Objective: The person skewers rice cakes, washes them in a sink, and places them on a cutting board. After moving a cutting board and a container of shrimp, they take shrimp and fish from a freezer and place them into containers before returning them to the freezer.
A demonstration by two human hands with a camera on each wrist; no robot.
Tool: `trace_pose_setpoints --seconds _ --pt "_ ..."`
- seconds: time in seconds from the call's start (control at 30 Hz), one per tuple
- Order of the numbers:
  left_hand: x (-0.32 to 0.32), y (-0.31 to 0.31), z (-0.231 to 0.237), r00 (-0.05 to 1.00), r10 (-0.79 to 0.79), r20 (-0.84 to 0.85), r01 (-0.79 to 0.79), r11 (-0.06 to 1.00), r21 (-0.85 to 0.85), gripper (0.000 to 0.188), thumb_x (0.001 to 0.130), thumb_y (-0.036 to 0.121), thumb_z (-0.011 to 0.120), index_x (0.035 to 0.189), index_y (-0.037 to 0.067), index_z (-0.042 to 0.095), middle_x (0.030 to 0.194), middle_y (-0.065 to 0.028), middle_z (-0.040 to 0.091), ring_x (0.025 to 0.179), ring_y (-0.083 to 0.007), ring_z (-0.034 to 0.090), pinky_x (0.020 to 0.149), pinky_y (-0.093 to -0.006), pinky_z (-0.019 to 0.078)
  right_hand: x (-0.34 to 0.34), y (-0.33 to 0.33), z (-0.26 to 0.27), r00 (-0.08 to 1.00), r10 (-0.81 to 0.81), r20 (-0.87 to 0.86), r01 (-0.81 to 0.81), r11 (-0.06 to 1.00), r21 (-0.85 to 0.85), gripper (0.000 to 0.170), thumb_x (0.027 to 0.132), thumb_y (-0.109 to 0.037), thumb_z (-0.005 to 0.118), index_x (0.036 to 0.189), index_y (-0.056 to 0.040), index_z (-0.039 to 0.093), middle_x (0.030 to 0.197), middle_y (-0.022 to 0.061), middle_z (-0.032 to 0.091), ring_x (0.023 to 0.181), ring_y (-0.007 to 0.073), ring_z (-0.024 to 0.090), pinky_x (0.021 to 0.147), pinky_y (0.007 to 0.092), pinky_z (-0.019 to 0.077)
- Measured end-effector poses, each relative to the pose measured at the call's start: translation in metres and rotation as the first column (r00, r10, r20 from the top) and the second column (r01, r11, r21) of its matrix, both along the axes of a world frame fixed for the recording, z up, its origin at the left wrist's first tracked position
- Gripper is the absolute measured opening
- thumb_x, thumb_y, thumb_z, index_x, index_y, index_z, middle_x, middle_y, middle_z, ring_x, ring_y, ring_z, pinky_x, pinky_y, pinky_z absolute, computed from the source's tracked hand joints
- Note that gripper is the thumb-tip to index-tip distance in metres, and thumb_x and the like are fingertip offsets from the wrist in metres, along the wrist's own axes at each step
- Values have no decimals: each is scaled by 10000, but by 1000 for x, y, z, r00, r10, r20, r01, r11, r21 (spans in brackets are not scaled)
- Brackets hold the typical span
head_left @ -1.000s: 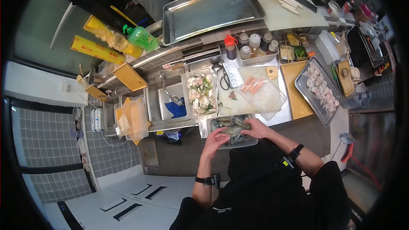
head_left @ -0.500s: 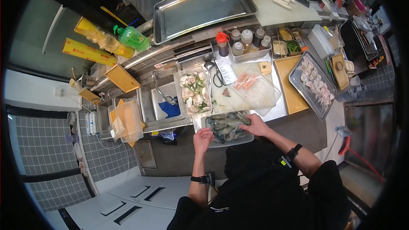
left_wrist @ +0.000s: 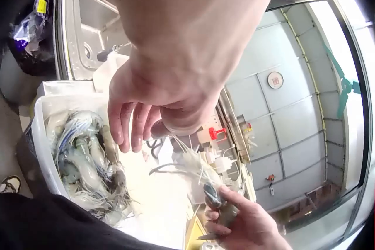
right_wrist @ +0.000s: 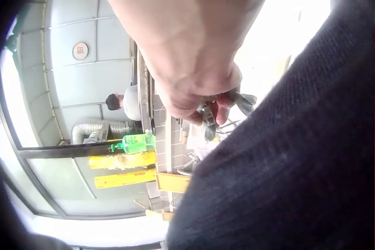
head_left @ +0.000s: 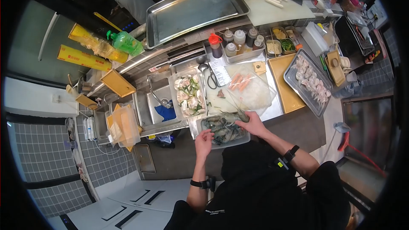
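A prawn (left_wrist: 228,215) with long feelers is gripped by my right hand (head_left: 254,124), its head end pointing away from the palm. In the right wrist view the prawn's tail (right_wrist: 245,102) sticks out past the fingers. Under the hands stands a clear plastic tub (left_wrist: 42,144) of grey-blue raw prawns (head_left: 226,133). My left hand (head_left: 204,141) hovers by the tub's left end, fingers loosely bent and holding nothing; the left wrist view shows them hanging down above the prawns.
Behind the tub lies a white cutting board (head_left: 216,102) with a plastic bag of orange sticks (head_left: 240,82) and scissors (head_left: 211,79). To the left are a tray of cut pieces with greens (head_left: 190,98) and a sink (head_left: 145,110). A metal tray of pale seafood (head_left: 313,81) sits right.
The left hand has drawn away from the prawn toward the tub's left end. My right hand now holds the prawn higher at the right. The whole head view has shifted slightly.
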State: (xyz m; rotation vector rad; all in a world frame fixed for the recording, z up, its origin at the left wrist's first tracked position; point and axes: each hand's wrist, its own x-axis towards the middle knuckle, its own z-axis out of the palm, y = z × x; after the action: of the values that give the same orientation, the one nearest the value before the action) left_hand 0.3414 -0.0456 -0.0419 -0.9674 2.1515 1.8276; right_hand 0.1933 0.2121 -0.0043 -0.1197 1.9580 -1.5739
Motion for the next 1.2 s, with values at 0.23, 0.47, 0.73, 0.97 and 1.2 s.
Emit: trace_pose_setpoints --seconds 0.23,0.47,0.73,0.97,1.2 --pt "-10 44 89 942 -34 -334 -176 797 -578 229 1004 26 667 1231 12 689 1096 -165 726 922 -279 708 756 -366 587 -4 -1 27 965 30 -262 -1 994 110 405 875 -201 868 1123 85 725 983 210 784 899 279 760 816 391 583" --pt "-34 51 109 852 -408 -329 113 756 -645 522 916 142 830 1386 24 636 1326 -206 681 1290 -383 612 1110 -524 462 -16 -12 61 893 338 -298 -353 936 6 384 841 -203 874 1085 50 720 917 253 733 867 333 737 795 432 557" --pt "-30 46 103 855 -507 -108 294 647 -704 452 828 315 904 1210 105 785 1173 -58 752 1176 -307 621 1093 -479 422 -12 -17 52 848 444 -289 -427 896 124 367 831 -203 878 1038 36 691 864 239 702 804 375 702 756 436 551" --pt "-16 28 89 832 -502 -236 261 729 -632 398 854 299 874 1191 101 793 1121 -83 707 1144 -326 617 996 -426 485 -7 -31 38 800 548 -244 -527 836 153 483 811 -242 886 1128 52 669 896 248 719 854 380 723 772 446 562" --pt "-26 16 95 772 -600 -208 274 610 -743 439 817 185 895 1222 92 753 1117 -91 680 1090 -347 613 987 -479 500 3 -45 25 760 640 112 -649 738 183 436 872 -225 783 1174 67 664 936 261 736 885 376 737 810 458 578"
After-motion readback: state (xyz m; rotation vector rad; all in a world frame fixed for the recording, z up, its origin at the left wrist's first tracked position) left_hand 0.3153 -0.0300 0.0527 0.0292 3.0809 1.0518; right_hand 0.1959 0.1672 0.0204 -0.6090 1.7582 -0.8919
